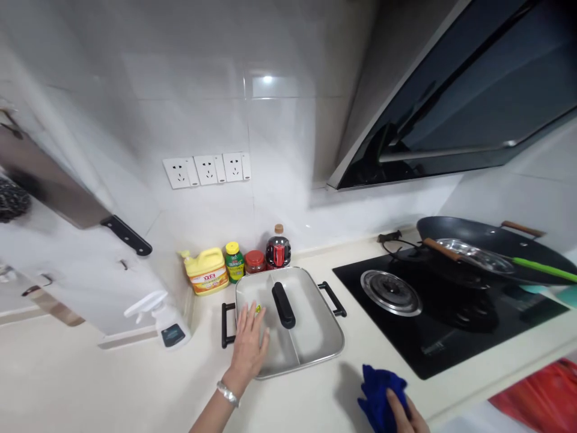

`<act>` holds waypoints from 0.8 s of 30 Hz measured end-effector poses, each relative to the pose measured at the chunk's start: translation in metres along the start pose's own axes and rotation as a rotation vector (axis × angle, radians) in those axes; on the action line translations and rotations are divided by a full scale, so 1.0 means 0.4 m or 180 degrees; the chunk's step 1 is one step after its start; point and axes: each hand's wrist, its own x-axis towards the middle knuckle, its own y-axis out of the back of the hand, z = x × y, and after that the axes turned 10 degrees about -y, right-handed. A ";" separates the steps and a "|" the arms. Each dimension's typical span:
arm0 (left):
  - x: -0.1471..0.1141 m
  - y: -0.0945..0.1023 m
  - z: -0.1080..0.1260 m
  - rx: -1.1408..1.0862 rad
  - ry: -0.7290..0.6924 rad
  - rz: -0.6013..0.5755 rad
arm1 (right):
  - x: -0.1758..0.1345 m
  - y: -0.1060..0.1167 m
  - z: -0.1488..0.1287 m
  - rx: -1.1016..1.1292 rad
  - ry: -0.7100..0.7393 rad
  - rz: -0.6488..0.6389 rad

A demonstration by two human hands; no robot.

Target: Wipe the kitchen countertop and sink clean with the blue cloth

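My left hand (250,344), with a silver bracelet at the wrist, has its fingers stretched out over the left side of a square divided pan with a clear lid (315,325). Whether the fingertips touch the lid I cannot tell for sure. The lid bears a long black knob (283,305), and black side handles stick out left and right. A crumpled blue cloth (381,394) is gripped in my right hand (403,415), low at the right, above the counter's front part.
Behind the pan stand a yellow detergent jug (207,270), a green bottle (234,263), a red-lidded jar (255,262) and a dark sauce bottle (278,249). A spray bottle (169,325) is at left. Right: black cooktop (433,307), wok (473,231). A cleaver (67,186) hangs left.
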 end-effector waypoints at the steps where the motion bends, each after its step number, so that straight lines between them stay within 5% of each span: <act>1: 0.009 -0.006 -0.001 0.0131 -0.0123 -0.0092 | -0.011 -0.007 -0.040 0.0310 -0.0166 -0.0036; 3: 0.027 -0.016 -0.007 0.0349 -0.0246 -0.0205 | -0.031 -0.041 -0.117 0.0508 0.0081 -0.0116; 5: 0.041 -0.028 -0.014 0.0493 -0.0239 -0.0279 | -0.048 -0.103 -0.176 0.0138 0.0847 -0.0094; 9: 0.054 -0.065 -0.028 0.0615 -0.0209 -0.0360 | -0.059 -0.253 -0.226 -0.1544 0.2931 -0.0311; 11: 0.051 -0.083 -0.034 0.0635 -0.0229 -0.0335 | -0.057 -0.300 -0.228 -0.2286 0.3513 -0.0243; 19: 0.040 -0.110 -0.041 0.0635 -0.0315 -0.0174 | -0.040 -0.319 -0.249 -0.3267 0.3409 -0.0295; 24: 0.041 -0.112 -0.040 0.0682 -0.0338 -0.0164 | 0.048 -0.408 -0.327 -0.3363 0.3076 -0.0428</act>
